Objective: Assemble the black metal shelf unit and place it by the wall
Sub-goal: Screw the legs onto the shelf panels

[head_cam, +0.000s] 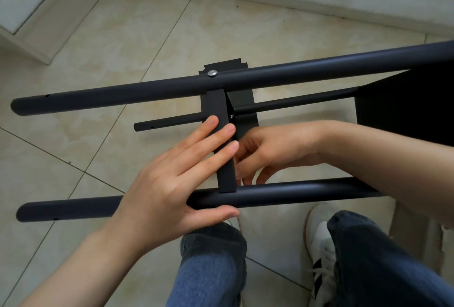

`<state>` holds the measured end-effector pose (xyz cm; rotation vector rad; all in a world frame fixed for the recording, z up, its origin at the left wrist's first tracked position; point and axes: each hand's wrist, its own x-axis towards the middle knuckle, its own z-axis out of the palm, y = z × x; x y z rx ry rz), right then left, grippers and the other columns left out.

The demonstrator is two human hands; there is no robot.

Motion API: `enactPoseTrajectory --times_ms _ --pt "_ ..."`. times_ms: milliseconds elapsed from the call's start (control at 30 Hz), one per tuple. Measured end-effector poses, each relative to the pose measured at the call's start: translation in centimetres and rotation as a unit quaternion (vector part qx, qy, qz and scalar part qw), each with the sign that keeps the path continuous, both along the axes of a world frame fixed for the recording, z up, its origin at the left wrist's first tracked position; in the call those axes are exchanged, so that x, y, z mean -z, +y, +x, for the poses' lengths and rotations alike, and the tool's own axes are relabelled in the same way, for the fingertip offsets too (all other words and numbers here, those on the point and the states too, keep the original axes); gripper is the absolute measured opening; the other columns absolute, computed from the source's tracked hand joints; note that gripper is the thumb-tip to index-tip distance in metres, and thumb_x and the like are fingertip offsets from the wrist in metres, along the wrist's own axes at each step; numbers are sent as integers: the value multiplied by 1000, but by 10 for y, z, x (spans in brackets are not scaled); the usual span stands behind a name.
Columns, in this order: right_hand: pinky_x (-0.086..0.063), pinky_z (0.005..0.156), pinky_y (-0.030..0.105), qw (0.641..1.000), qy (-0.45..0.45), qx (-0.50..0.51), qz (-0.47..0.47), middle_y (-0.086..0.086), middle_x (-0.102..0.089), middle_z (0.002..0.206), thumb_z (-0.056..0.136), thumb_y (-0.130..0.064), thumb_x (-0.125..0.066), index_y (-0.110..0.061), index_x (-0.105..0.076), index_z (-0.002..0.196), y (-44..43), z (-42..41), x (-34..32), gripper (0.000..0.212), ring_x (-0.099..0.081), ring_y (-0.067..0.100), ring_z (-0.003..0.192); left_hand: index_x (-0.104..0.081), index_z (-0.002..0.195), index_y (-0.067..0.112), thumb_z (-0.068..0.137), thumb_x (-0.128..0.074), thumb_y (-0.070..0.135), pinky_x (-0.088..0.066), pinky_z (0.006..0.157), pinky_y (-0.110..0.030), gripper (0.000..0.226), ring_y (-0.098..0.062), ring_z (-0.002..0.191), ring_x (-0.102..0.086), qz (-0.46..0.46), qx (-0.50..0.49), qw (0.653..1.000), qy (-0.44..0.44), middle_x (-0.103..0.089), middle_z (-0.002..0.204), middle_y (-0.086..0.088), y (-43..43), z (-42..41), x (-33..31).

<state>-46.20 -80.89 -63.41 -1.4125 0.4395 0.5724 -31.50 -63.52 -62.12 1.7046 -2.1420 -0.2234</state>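
left hand (177,179) flat, right hand (267,154) curled

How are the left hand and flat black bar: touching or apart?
Touching. In the head view, the left hand lays straight fingers across the flat black bar.
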Motion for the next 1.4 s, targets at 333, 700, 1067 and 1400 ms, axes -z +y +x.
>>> enactPoseTrajectory --times_ms 333,700,1067,1400 --pt "-52 76 27 981 11 -9 -196 4 -73 88 98 -30 -59 -15 -72 98 8 -15 -35 20 -64 8 76 -47 149 11 88 -56 62 -42 114 -35 79 -16 152 -25 -5 -23 999 -47 -35 161 0 -2 -2 -2" --pt "-50 76 40 849 -38 -77 -522 -4 -64 101 95 -35 -57 -29 -54 113 45 -42 -48 19 -60 21 94 -70 128 16 92 -60 37 -47 104 -25 42 -4 125 -58 -18 -171 979 107 -61 138 9 22 -22 -15" --pt "-48 76 38 832 -41 -63 -550 -7 -63 111 99 -36 -51 -32 -50 121 46 -46 -54 22 -58 21 101 -73 76 0 99 -60 18 -59 81 -31 32 -18 71 -74 130 -435 739 498 -76 75 -11 44 -27 -52" --pt "-47 80 37 822 -50 -25 -566 -11 -66 109 100 -34 -52 -37 -50 129 23 -40 -57 29 -60 19 100 -65 104 3 82 -63 19 -61 82 -37 27 -31 107 -70 40 -379 385 841 -71 112 -20 25 -12 -35"
